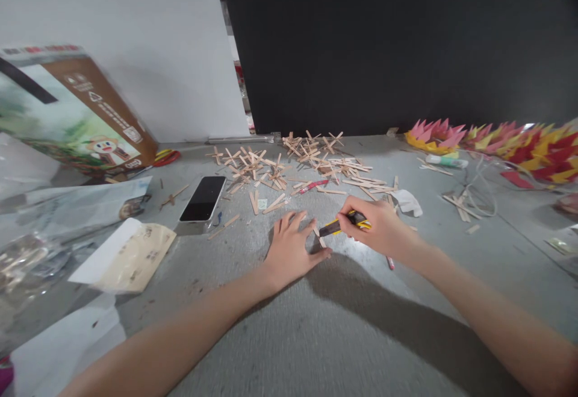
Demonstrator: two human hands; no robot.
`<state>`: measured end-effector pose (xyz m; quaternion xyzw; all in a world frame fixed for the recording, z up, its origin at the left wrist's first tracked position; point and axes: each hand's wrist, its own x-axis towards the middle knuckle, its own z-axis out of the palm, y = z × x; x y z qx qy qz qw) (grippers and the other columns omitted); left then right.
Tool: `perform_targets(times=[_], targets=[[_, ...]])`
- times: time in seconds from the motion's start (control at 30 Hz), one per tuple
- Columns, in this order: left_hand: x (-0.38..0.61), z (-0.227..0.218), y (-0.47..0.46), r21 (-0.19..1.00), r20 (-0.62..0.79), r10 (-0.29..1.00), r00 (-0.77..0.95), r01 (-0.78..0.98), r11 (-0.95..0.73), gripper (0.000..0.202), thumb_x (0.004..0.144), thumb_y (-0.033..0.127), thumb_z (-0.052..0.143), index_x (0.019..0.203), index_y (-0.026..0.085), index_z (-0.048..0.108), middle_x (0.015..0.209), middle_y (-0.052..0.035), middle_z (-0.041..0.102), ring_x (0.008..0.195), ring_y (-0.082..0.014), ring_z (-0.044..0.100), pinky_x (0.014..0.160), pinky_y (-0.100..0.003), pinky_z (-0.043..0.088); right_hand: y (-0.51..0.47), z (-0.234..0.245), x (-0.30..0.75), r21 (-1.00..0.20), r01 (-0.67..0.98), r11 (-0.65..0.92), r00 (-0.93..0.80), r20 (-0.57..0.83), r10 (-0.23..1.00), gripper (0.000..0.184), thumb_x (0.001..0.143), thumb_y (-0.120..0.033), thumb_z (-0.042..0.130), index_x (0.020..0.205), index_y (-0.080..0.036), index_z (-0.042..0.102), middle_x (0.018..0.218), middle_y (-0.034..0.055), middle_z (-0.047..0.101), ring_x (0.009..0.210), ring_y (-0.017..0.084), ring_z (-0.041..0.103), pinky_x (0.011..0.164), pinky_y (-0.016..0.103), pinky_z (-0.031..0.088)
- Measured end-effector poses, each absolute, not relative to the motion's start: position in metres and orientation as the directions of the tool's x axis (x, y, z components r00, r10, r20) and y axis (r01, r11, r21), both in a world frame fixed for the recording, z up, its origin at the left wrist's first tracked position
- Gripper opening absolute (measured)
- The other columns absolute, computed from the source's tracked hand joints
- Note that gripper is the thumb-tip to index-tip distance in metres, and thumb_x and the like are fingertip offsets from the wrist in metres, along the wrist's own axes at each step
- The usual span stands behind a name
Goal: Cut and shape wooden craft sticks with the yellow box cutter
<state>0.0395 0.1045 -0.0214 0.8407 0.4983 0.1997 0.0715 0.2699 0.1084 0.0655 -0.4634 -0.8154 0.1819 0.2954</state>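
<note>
My right hand (383, 228) is closed around a yellow and black utility knife (338, 225), its tip pointing left and down at a small wooden stick (320, 239) on the grey table (343, 325). My left hand (291, 246) lies flat on the table with fingers stretched out, its thumb and forefinger beside that stick. A heap of wooden sticks and stick crosses (293, 165) lies just beyond both hands.
A phone (203, 199) lies screen-up at the left, with papers (124, 255), plastic bags and a brown printed box (81, 120) further left. Pink, yellow and red paper shapes (497, 141), a glue tube (447, 160) and wire sit at the right.
</note>
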Motion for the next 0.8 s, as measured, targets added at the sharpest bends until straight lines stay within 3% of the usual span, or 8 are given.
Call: perform_targets(times=[0.23,0.43,0.67,0.8], targets=[[0.040,-0.021,0.104,0.314,0.258,0.868,0.425,0.812,-0.491,0.073,0.088,0.074,0.068,0.142,0.025,0.066,0.158,-0.0128,0.053,0.145,-0.0385,0.041,0.116,-0.059,0.037,0.110,0.066,0.269,-0.522,0.702,0.485,-0.442,0.215,0.871,0.010,0.098,-0.031,0.060,0.091,-0.024,0.058,0.072,-0.0025,0.066,0.060,0.012,0.053,0.059,0.027,0.038],[0.040,-0.022,0.105,0.327,0.249,0.872,0.421,0.811,-0.485,0.073,0.087,0.075,0.067,0.142,0.026,0.067,0.158,-0.0134,0.052,0.145,-0.0390,0.041,0.116,-0.060,0.036,0.102,0.074,0.261,-0.519,0.707,0.481,-0.443,0.205,0.873,0.009,0.099,-0.029,0.056,0.092,-0.024,0.058,0.072,-0.0025,0.064,0.056,0.011,0.048,0.054,0.026,0.035],[0.039,-0.018,0.104,0.369,0.243,0.874,0.420,0.793,-0.484,0.067,0.089,0.071,0.068,0.140,0.028,0.068,0.156,-0.0127,0.053,0.146,-0.0395,0.040,0.117,-0.060,0.035,0.099,0.075,0.254,-0.502,0.706,0.500,-0.461,0.211,0.862,0.009,0.099,-0.026,0.055,0.091,-0.023,0.056,0.075,-0.0021,0.064,0.063,0.013,0.052,0.064,0.027,0.038],[0.040,-0.015,0.104,0.392,0.219,0.884,0.413,0.792,-0.468,0.065,0.089,0.071,0.068,0.139,0.029,0.069,0.156,-0.0128,0.054,0.146,-0.0393,0.040,0.117,-0.061,0.035,0.091,0.081,0.247,-0.461,0.747,0.479,-0.449,0.181,0.875,0.012,0.102,-0.029,0.052,0.093,-0.023,0.057,0.076,-0.0007,0.064,0.065,0.014,0.053,0.062,0.027,0.035]])
